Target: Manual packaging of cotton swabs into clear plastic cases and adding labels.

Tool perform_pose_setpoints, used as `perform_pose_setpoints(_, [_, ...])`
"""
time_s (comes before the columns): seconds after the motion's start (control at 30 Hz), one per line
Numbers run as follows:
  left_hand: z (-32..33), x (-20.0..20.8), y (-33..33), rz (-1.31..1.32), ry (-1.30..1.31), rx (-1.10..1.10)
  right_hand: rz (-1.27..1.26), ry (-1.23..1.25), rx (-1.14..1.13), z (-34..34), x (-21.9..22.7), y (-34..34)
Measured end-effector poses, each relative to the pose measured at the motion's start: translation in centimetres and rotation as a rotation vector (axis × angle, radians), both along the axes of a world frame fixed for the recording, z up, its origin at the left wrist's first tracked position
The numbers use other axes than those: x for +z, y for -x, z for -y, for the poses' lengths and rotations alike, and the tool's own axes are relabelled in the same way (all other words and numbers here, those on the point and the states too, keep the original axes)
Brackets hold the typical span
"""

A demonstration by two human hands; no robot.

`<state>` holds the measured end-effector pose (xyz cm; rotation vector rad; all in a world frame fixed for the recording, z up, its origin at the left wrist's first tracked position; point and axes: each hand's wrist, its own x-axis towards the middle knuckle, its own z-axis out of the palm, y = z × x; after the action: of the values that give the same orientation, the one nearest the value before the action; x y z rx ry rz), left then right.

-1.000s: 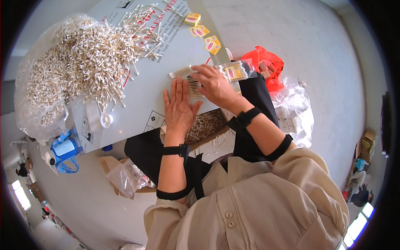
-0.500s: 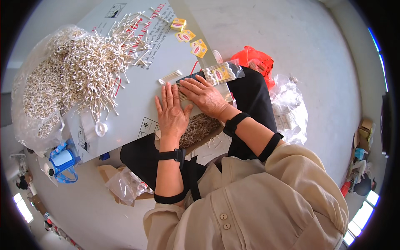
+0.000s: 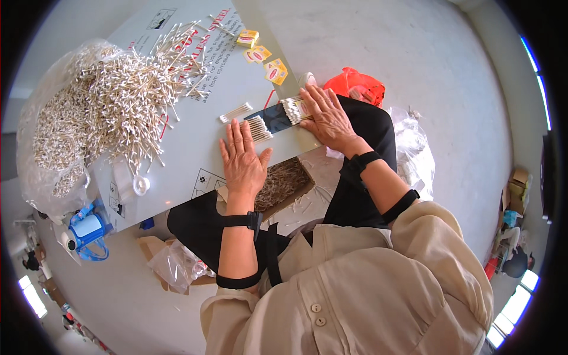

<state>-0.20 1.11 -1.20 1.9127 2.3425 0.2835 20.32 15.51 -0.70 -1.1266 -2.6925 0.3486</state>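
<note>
My left hand lies flat on the table, its fingertips against the left end of a row of cotton swabs. The row sits beside a dark strip on the tabletop. Farther right, my right hand rests with straight fingers on a clear packet of cotton swabs. It covers most of that packet and the yellow label inside. A small group of cotton swabs lies just beyond my left fingertips.
A large heap of cotton swabs spills from a clear bag at left. Yellow cards lie at the table's far right edge. Nearby are a tape roll, a blue bottle, a cardboard box below the edge, and a red bag.
My right hand has moved right, off the row of swabs and onto the packet. The row and dark strip are now uncovered. My left hand has barely moved.
</note>
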Motion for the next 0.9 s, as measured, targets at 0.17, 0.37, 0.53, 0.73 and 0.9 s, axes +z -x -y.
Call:
perform_pose_setpoints(0.17, [-1.4,0.0,-1.9,0.011,0.008,0.014,-0.048,0.017,-0.004,0.2,-0.5,-0.1])
perform_pose_setpoints(0.37, [-3.3,0.0,-4.3,0.073,-0.007,0.013,-0.032,0.045,-0.014,0.3,-0.3,0.0])
perform_pose_setpoints(0.53, [-4.9,0.1,-6.5,0.08,-0.04,-0.014,-0.025,0.023,-0.014,0.1,-0.6,-0.1])
perform_pose_setpoints(0.73, [-4.6,-1.5,-5.0,0.508,-0.393,0.023,-0.126,0.003,-0.008,-0.3,-1.1,-0.6])
perform_pose_setpoints(0.9, [-6.8,-0.4,-4.8,1.088,-0.564,0.169,-1.14,0.678,-0.402,-1.7,-2.7,-0.7])
